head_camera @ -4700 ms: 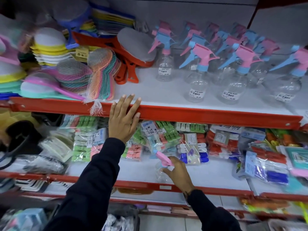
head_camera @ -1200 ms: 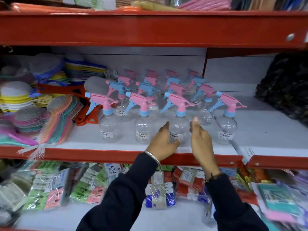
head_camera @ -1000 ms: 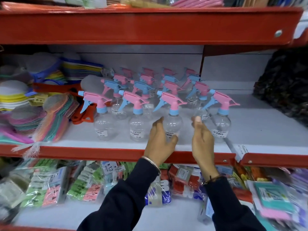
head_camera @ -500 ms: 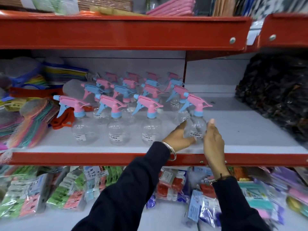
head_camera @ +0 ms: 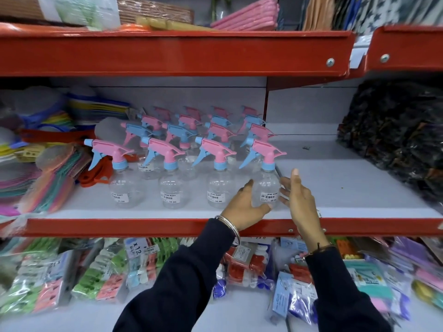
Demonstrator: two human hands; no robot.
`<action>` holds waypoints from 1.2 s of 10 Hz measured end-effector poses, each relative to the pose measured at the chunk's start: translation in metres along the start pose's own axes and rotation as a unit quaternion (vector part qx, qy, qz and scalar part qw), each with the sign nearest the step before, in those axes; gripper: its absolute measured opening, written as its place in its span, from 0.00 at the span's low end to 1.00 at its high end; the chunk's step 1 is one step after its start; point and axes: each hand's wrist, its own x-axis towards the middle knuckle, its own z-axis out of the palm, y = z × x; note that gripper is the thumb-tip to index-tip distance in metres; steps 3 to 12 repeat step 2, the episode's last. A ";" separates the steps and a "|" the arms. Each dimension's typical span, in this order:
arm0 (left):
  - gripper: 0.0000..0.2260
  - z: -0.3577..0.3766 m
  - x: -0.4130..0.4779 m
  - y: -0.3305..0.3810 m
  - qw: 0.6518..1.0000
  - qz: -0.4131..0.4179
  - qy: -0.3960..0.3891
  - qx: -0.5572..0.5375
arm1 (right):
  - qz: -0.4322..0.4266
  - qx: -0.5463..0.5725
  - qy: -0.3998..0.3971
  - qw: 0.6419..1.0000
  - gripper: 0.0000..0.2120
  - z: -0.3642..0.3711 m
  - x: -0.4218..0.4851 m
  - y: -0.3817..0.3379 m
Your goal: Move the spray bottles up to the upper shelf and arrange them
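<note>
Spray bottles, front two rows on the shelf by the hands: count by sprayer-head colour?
Pink-head spray bottles: 6
Blue-head spray bottles: 2
Total: 8

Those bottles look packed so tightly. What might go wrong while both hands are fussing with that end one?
1. The left hand touches the rightmost front bottle, close to its neighbour; a nudge might topple the tight rows behind.
2. This bottle stands near the shelf's red front edge; pulled forward, it might fall.
3. The right hand is open beside it, so it may not steady it.
</note>
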 end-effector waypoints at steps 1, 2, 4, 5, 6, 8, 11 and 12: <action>0.33 -0.004 -0.019 0.007 0.999 0.034 0.039 0.007 | -0.029 0.006 0.049 0.998 0.21 -0.001 -0.014 -0.004; 0.24 -0.017 -0.045 0.015 0.975 0.149 0.164 -0.005 | -0.073 0.010 0.155 0.985 0.20 -0.018 -0.057 0.018; 0.24 -0.017 -0.045 0.015 0.975 0.149 0.164 -0.005 | -0.073 0.010 0.155 0.985 0.20 -0.018 -0.057 0.018; 0.24 -0.017 -0.045 0.015 0.975 0.149 0.164 -0.005 | -0.073 0.010 0.155 0.985 0.20 -0.018 -0.057 0.018; 0.24 -0.017 -0.045 0.015 0.975 0.149 0.164 -0.005 | -0.073 0.010 0.155 0.985 0.20 -0.018 -0.057 0.018; 0.24 -0.017 -0.045 0.015 0.975 0.149 0.164 -0.005 | -0.073 0.010 0.155 0.985 0.20 -0.018 -0.057 0.018; 0.24 -0.017 -0.045 0.015 0.975 0.149 0.164 -0.005 | -0.073 0.010 0.155 0.985 0.20 -0.018 -0.057 0.018; 0.24 -0.017 -0.045 0.015 0.975 0.149 0.164 -0.005 | -0.073 0.010 0.155 0.985 0.20 -0.018 -0.057 0.018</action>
